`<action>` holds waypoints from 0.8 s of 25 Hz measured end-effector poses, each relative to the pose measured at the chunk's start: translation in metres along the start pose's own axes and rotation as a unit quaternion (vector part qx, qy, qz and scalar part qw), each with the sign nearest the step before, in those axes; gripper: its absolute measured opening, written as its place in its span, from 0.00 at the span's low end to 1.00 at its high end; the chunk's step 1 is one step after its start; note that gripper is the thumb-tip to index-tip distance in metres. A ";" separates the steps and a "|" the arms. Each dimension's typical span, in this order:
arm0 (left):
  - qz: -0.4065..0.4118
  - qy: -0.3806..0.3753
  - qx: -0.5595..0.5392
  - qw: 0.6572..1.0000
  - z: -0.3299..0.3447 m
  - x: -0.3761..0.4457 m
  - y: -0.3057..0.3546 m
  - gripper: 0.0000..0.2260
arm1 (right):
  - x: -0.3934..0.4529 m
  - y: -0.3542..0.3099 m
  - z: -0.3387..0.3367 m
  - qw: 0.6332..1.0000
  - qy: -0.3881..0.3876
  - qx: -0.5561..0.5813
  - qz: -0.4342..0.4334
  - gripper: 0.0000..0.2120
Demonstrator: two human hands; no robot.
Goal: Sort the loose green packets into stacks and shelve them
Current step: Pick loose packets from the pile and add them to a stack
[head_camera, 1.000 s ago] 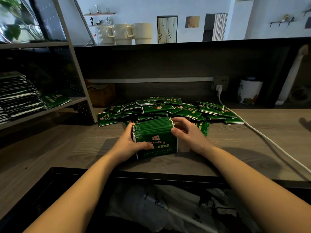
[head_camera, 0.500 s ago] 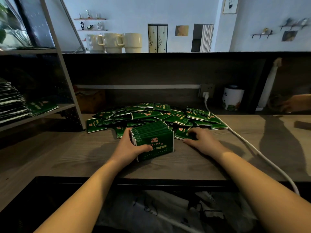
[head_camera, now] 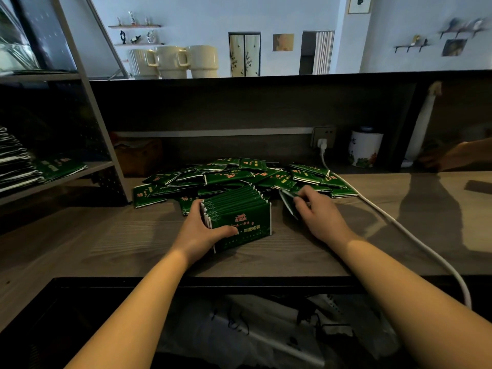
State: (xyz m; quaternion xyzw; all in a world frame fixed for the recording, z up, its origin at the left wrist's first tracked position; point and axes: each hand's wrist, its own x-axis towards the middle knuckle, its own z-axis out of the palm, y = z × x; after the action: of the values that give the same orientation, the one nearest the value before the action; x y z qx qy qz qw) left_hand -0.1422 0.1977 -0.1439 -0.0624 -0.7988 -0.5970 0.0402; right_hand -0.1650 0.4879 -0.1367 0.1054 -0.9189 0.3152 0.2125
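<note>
Stack could topple: left hand alone grips it while right hand pinches a loose packet.

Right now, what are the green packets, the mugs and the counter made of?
Packets: probably plastic or foil film, slightly glossy, with thin white sealed edges showing along the stack.
Mugs: likely ceramic, cream and smooth, with thick walls and chunky handles.
Counter: looks like wood or a wood-print laminate, matte, grey-brown with streaky grain lines.
</note>
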 end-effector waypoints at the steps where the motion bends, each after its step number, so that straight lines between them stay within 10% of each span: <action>1: 0.002 0.004 0.002 1.000 0.000 0.001 -0.001 0.50 | -0.001 -0.002 0.000 0.996 0.024 0.077 0.025 0.05; 7: 0.006 0.000 0.013 1.000 -0.001 0.000 -0.002 0.50 | 0.004 -0.006 -0.010 0.782 0.007 0.575 0.240 0.09; 14: -0.001 -0.005 0.034 0.999 0.000 -0.002 0.002 0.56 | 0.002 -0.005 -0.006 0.831 0.005 0.518 0.203 0.10; 20: -0.014 -0.048 0.062 0.997 0.001 -0.004 0.008 0.63 | 0.005 0.003 -0.017 0.699 0.026 0.676 0.230 0.07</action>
State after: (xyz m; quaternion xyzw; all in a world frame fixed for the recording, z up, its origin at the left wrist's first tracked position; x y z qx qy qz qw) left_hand -0.1372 0.2009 -0.1372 -0.0767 -0.8358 -0.5436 -0.0027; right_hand -0.1645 0.5009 -0.1240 -0.0023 -0.4484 0.8934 0.0287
